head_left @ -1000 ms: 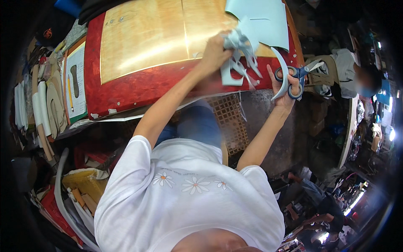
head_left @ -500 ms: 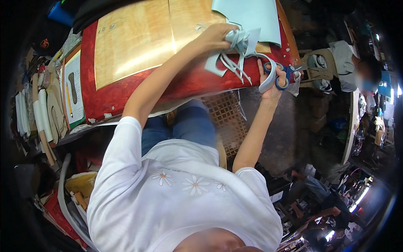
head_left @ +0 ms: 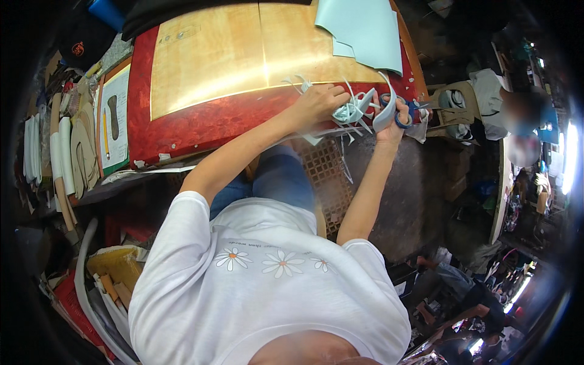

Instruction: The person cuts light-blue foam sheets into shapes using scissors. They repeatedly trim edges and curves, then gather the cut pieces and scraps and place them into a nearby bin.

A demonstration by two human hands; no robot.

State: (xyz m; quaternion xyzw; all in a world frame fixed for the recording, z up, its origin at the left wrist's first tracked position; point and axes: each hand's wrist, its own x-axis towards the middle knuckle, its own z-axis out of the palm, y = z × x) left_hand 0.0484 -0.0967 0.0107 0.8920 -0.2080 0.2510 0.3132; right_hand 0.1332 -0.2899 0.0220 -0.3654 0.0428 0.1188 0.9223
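While left hand (head_left: 321,103) grips one strip bundle (head_left: 353,111) | right hand (head_left: 392,118): one scissors (head_left: 406,113)

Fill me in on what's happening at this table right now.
A person in a white shirt is cutting pale blue sheet material at a red-edged table. The left hand grips a bunch of pale blue strips, and the right hand works blue-handled scissors against it. Thin offcuts dangle below the hands. More pale blue sheets lie at the table's far edge, and a paper pattern lies at the left.
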